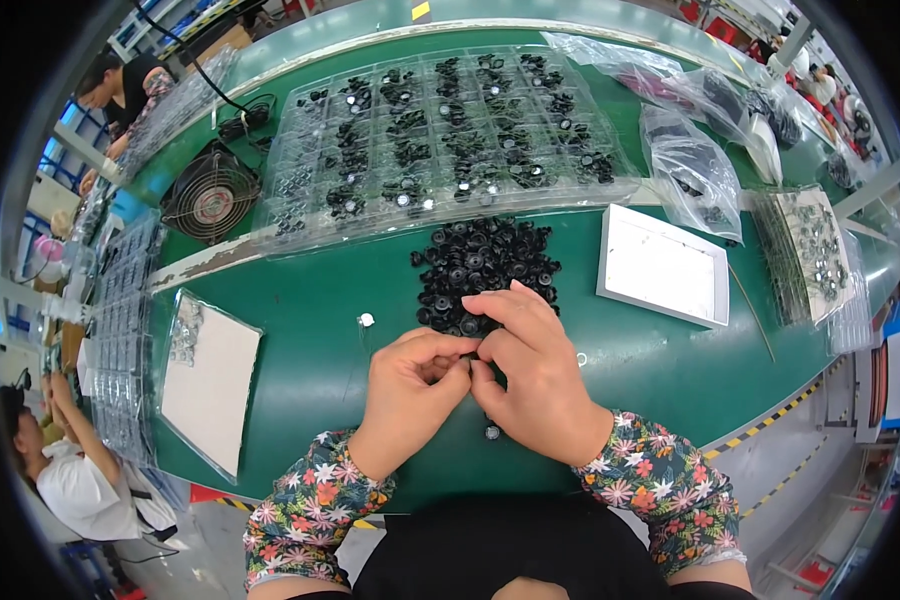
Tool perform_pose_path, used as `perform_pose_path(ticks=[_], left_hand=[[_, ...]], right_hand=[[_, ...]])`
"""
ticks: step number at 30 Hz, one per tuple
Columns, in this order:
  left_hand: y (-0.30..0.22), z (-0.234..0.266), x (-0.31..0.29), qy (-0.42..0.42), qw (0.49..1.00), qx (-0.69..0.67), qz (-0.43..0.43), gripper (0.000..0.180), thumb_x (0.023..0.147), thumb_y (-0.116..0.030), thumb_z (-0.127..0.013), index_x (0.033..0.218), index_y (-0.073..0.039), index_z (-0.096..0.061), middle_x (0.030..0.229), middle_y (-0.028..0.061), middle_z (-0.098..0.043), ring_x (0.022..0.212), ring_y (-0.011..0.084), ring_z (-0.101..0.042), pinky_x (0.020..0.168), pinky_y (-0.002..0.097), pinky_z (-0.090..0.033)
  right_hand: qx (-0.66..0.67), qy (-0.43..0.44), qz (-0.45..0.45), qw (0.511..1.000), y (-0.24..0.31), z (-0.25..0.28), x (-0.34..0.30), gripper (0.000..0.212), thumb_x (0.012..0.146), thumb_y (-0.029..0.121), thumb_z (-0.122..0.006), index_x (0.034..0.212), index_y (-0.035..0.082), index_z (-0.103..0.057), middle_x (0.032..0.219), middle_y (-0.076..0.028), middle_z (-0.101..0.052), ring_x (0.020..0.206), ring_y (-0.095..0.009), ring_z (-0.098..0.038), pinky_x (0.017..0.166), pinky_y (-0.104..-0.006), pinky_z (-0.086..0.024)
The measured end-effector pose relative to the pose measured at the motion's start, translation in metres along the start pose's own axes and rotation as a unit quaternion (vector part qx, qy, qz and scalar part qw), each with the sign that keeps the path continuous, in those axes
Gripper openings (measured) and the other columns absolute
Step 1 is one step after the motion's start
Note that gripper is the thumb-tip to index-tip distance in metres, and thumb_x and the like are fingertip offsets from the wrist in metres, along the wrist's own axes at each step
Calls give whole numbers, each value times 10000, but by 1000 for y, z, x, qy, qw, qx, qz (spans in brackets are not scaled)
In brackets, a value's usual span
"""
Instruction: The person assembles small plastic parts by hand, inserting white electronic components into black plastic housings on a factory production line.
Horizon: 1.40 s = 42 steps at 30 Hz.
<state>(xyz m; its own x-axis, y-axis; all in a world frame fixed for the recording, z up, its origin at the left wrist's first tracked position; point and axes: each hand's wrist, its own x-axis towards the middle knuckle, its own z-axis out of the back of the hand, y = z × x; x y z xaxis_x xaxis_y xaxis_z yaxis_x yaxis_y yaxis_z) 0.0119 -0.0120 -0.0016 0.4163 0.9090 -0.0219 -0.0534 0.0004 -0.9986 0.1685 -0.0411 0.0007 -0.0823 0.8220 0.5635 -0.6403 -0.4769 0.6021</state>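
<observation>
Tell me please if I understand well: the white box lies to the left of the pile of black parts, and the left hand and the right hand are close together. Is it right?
Not quite: the head view shows the white box to the right of the pile of black parts. The left hand and the right hand are indeed close together.

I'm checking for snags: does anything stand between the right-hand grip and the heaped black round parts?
Nothing visible does. In this view the right-hand grip overlaps the near edge of the heaped black round parts; the shallow white tray lies off to their right.
</observation>
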Motion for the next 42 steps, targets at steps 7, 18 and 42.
perform_pose_path(ticks=[7, 18, 42], left_hand=[[-5, 14, 2, 68, 995, 43, -51, 338, 830, 97, -603, 1139, -25, -663, 958, 41, -566, 828, 75, -569, 712, 201, -496], [-4, 17, 5, 75, 994, -59, -44, 318, 849, 80, -623, 1151, -17, -647, 1034, 40, -552, 881, 71, -556, 759, 203, -497], [-2, 18, 5, 115, 990, -67, -46, 319, 853, 96, -610, 1156, -3, -636, 1082, 43, -544, 910, 84, -551, 781, 211, -502]], right_hand=[[66, 12, -45, 997, -8, 9, 1, 71, 744, 1, -657, 788, 24, -606, 1097, -118, -622, 1012, -317, -596, 1023, -497, -402], [87, 72, -89, 990, 2, 23, 2, 99, 815, 62, -668, 910, 37, -651, 783, -94, -675, 713, -262, -649, 990, -466, -414], [-63, 10, 36, 997, 0, 26, 5, 108, 717, 36, -691, 805, 81, -648, 655, -16, -573, 647, -191, -589, 1001, -460, -390]])
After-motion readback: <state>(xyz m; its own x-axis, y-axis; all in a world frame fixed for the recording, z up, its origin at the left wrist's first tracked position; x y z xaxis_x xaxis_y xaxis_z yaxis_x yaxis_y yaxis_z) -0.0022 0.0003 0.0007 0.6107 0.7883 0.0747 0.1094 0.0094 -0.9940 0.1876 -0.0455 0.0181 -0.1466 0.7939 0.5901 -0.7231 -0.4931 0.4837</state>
